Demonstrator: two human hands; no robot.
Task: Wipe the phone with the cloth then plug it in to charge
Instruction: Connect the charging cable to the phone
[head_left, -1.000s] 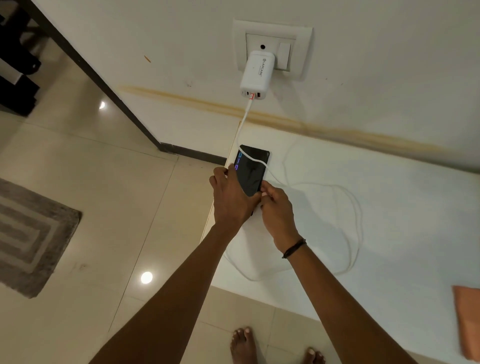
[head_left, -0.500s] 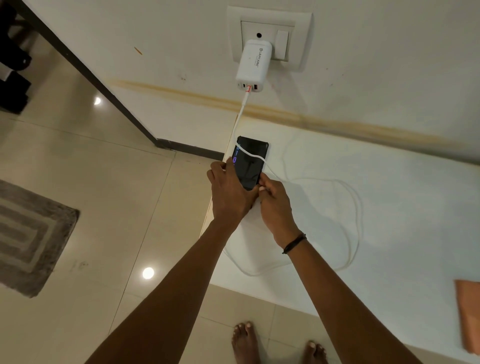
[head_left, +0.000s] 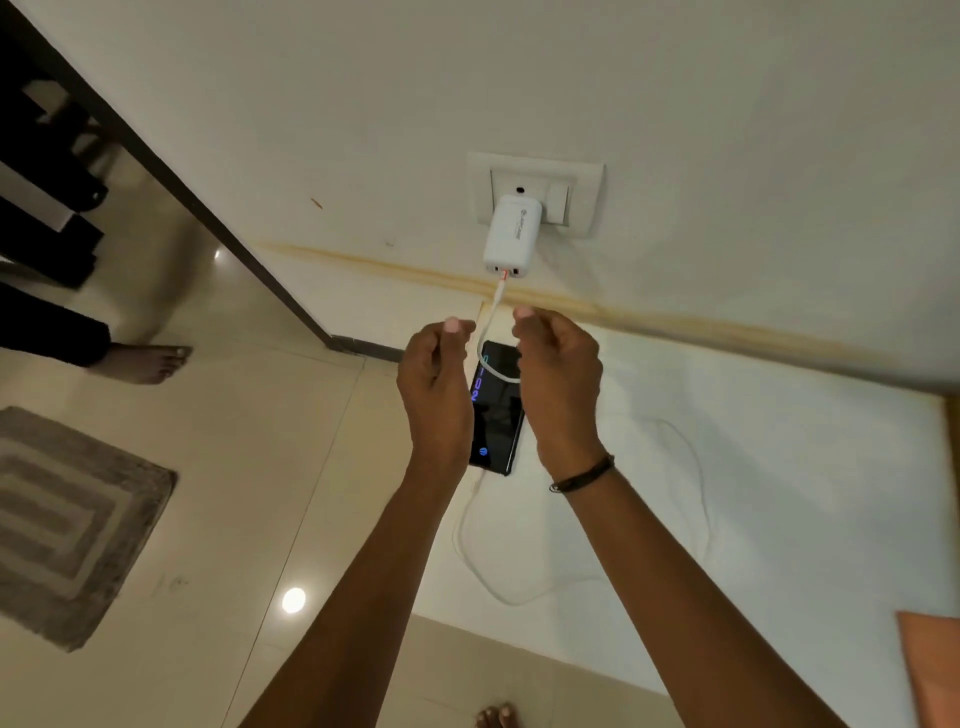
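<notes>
- Neither grip holds anything now: the left hand (head_left: 436, 384) and the right hand (head_left: 558, 379) hang in the air above the phone (head_left: 496, 410), fingers loosely curled and empty, where half a second ago both were pressed on the phone's near end.
- Both hands have lifted and moved apart, one on each side of the phone, so the dark screen shows between them; blue marks glow along its left edge and a small blue dot sits near its near end.
- Flat on the white tabletop (head_left: 779, 493) lies the phone, close to the tabletop's left edge and just near of the wall, about where it lay before.
- From the white charger (head_left: 511, 236) in the wall socket (head_left: 535, 195) a white cable (head_left: 493, 332) drops down, crosses the far part of the screen, and loops over the tabletop to the right and near side; its plug end reaches the phone's near edge, though the joint itself is too small to make out.
- An orange cloth (head_left: 935, 670) shows at the near right corner, well apart from the phone.
- On the floor at the left, a grey mat (head_left: 67, 519) lies as before, and another person's bare foot (head_left: 148, 361) has come into sight beyond it.
</notes>
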